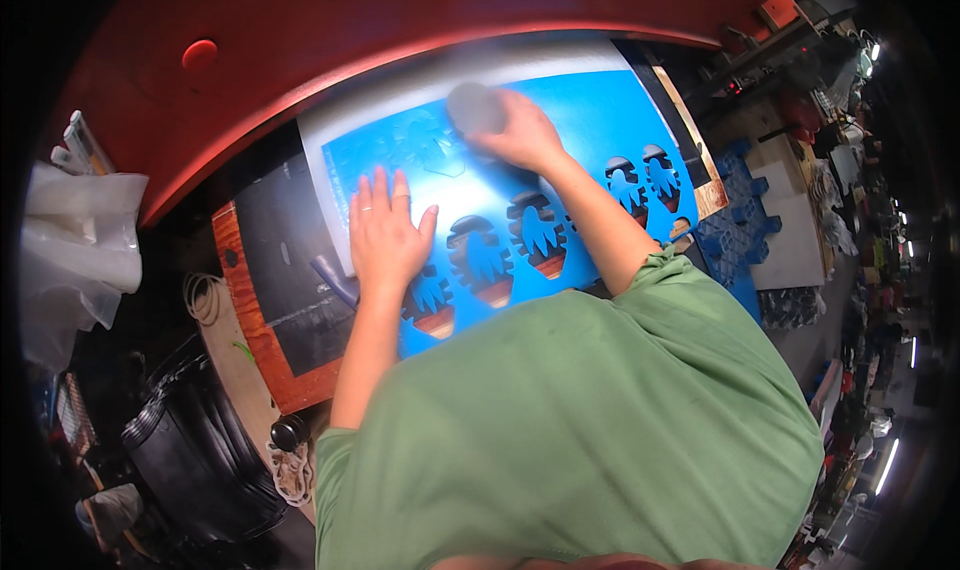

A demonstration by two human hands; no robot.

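A blue sheet (590, 105) lies on a pale, shiny board (322, 135) in front of me. Several shaped cut-outs run along its near edge, and faint outlines mark its far left part. My left hand (385, 235) rests flat on the sheet's left side, fingers spread, holding nothing. Toward the sheet's far middle, my right hand (525, 135) grips a grey rounded object (474, 110). Motion blurs this object, so its kind is unclear. Part of the near edge is hidden behind my right forearm and green top.
A red machine body (330, 30) with a red button (199, 55) spans the far side. Clear plastic bags (80, 230) hang at the left, above a large black bag (205, 450). Blue latticed pieces (735, 220) lie at the right.
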